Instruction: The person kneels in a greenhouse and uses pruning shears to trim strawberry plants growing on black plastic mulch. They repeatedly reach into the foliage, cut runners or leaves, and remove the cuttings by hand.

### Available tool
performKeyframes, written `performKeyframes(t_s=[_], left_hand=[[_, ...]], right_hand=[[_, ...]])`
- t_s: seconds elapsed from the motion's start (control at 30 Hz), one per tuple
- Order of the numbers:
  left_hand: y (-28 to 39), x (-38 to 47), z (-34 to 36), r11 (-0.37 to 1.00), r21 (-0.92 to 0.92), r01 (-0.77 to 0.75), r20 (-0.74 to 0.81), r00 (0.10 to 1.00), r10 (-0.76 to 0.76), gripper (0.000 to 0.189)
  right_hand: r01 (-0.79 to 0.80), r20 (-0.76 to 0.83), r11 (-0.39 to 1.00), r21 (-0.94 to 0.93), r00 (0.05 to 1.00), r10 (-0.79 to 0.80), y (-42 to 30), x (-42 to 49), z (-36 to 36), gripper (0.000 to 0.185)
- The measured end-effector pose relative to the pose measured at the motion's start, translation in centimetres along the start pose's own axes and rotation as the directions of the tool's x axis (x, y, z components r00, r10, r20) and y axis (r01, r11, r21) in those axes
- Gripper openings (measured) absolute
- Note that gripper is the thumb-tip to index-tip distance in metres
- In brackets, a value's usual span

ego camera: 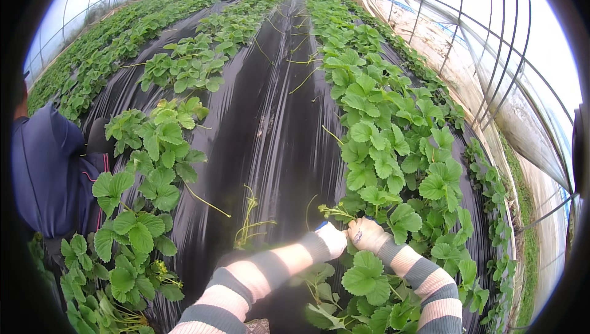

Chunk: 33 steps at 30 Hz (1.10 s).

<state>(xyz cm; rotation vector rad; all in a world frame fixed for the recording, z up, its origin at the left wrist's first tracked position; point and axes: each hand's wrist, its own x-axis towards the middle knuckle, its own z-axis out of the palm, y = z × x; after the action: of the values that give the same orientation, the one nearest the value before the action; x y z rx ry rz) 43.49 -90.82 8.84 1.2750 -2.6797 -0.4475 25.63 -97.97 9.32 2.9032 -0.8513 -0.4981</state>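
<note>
My left hand, in a pale glove with a blue patch, is at the inner edge of a strawberry row. Against its fingertips is my right hand, also gloved, with its fingers curled at the base of a yellow-green flower stalk. The stalk points left from the right hand's fingers over the black plastic mulch film. What the left fingers hold, if anything, is hidden. Strawberry leaves surround both hands, just below and to the right of them.
Cut stems lie on the film in the furrow. Another strawberry row runs along the left, where a person in a dark blue jacket crouches. Tunnel hoops and plastic sheeting border the right side.
</note>
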Motion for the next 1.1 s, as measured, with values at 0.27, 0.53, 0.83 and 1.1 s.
performKeyframes(t_s=[0.27,0.53,0.83,1.1], left_hand=[[-0.3,0.0,1.8,1.000,-0.009,-0.021,-0.161,0.987,0.019,0.017],[-0.4,-0.2,1.1,0.994,-0.063,0.085,-0.073,0.993,-0.089,0.030],[2.4,0.8,-0.6,0.991,0.116,-0.068,0.075,0.995,0.059,0.049],[6.6,3.5,-2.2,0.857,0.104,-0.505,-0.561,0.681,0.470,0.065]], right_hand=[[-0.109,0.458,0.994,-0.031,0.882,0.111,-0.4,1.7,-4.5,0.034],[-0.181,0.613,0.980,-0.081,0.767,0.192,-1.4,2.9,-5.5,0.038],[-0.354,0.359,0.855,0.378,0.908,0.217,1.0,-13.1,-2.6,0.037],[-0.292,0.141,0.418,0.860,0.924,0.356,2.6,-7.4,5.9,0.035]])
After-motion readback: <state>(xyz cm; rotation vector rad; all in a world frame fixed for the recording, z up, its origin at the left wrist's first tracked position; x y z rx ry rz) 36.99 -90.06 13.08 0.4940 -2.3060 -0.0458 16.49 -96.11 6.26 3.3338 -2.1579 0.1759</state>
